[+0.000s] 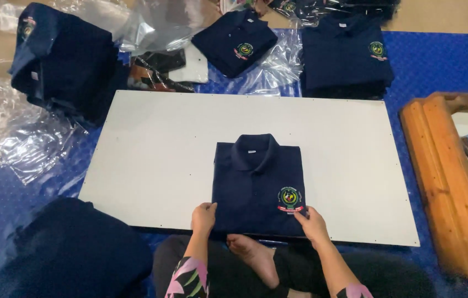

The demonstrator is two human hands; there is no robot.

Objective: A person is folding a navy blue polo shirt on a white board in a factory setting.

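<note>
While both hands pinch the near hem of the folded navy polo shirt with round chest emblem [258,185], left hand [203,216] at its left corner, right hand [312,223] at its right, the shirt lies centred near the front edge of the flat white rectangular board [156,154]. Bare board surrounds it left, right and behind. Stacked navy shirts [347,55] sit beyond the far edge.

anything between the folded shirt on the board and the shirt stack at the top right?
Only bare white board lies between the folded navy polo and the stack of navy polos, as the head view shows.
</note>
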